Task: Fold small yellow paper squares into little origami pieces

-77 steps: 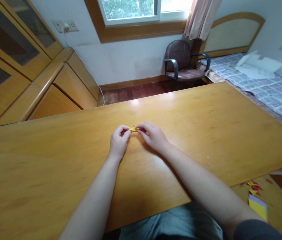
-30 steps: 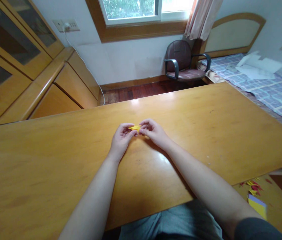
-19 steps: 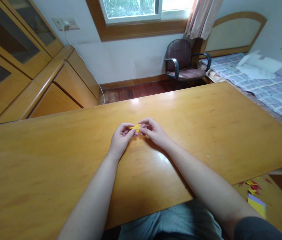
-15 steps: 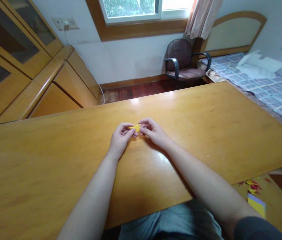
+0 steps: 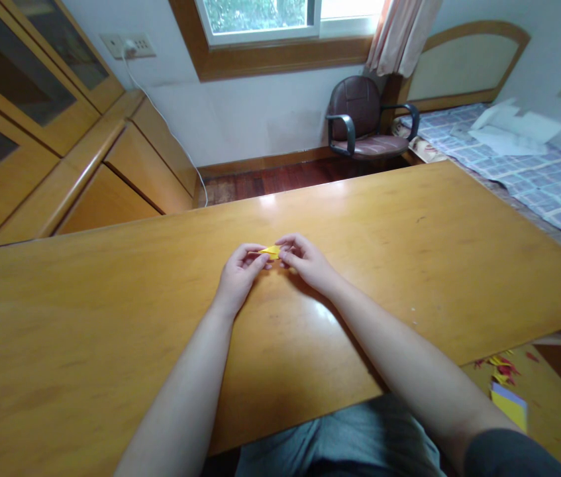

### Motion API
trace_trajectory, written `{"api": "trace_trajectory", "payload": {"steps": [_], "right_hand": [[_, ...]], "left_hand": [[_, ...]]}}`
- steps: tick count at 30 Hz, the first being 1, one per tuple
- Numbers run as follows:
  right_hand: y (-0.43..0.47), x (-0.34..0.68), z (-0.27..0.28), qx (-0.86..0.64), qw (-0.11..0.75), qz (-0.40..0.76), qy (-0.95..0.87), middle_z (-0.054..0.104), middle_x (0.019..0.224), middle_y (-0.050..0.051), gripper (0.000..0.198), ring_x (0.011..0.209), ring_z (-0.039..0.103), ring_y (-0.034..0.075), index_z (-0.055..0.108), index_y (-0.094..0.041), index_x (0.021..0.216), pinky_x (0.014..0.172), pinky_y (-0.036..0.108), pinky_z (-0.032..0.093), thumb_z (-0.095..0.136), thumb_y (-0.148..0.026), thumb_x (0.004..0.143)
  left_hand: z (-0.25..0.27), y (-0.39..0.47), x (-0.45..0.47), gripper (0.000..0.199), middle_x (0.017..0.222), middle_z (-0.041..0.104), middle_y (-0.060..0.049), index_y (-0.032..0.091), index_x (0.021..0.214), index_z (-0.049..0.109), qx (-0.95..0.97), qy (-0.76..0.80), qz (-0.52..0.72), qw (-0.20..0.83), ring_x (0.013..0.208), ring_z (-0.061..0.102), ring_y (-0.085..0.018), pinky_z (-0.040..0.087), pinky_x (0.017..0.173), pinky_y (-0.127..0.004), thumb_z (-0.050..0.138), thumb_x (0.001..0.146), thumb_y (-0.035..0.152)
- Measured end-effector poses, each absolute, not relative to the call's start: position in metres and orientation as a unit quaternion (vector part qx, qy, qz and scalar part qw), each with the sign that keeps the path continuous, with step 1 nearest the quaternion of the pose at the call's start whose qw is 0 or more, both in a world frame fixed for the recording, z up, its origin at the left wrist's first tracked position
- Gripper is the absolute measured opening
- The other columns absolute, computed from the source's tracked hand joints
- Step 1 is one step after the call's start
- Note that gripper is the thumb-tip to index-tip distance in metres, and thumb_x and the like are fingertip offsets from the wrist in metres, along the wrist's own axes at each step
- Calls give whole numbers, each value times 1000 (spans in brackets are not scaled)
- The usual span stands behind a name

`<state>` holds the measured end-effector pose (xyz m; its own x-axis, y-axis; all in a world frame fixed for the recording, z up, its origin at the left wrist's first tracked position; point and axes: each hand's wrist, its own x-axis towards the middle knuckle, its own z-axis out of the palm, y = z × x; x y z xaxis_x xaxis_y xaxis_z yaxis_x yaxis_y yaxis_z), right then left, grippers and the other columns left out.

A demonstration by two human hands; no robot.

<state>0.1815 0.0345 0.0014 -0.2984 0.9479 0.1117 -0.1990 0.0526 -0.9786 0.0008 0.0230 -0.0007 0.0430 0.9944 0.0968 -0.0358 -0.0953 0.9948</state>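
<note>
A small folded piece of yellow paper (image 5: 271, 252) is held between my two hands, just above the wooden table (image 5: 126, 318). My left hand (image 5: 240, 271) pinches its left side between thumb and fingers. On the other side, my right hand (image 5: 305, 260) grips the right end with the thumb in front and the fingers curled behind. The fingertips cover part of the paper, so its full shape is hidden.
At lower right, a lower surface holds several small red and yellow folded paper pieces (image 5: 501, 368) and a stack of yellow paper (image 5: 509, 405). Beyond the table stand a brown armchair (image 5: 359, 112), a bed (image 5: 538, 172) and a wooden cabinet (image 5: 81, 159).
The folded paper has tilted slightly between my fingers and shows more of its pointed shape. My left fingers have shifted a little; both arms stay almost in place.
</note>
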Motion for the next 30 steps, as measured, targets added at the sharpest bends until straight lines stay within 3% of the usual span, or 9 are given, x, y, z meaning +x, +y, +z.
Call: {"api": "trace_trajectory", "payload": {"steps": [12, 30], "right_hand": [[32, 181, 2, -359, 451, 540, -614, 58, 89, -1, 23, 72, 60, 12, 58, -22, 112, 72, 28, 51, 59, -28, 89], [30, 180, 5, -370, 436, 526, -630, 58, 89, -1, 25, 71, 61, 12, 58, -22, 113, 69, 27, 49, 58, -22, 87]], "left_hand": [[-3, 25, 0, 26, 85, 70, -1, 19, 95, 66, 520, 454, 531, 492, 69, 66, -12, 54, 67, -25, 75, 79, 38], [2, 24, 2, 27, 77, 68, 0, 18, 85, 65, 520, 497, 527, 454, 65, 63, -13, 51, 65, -24, 68, 85, 45]]}}
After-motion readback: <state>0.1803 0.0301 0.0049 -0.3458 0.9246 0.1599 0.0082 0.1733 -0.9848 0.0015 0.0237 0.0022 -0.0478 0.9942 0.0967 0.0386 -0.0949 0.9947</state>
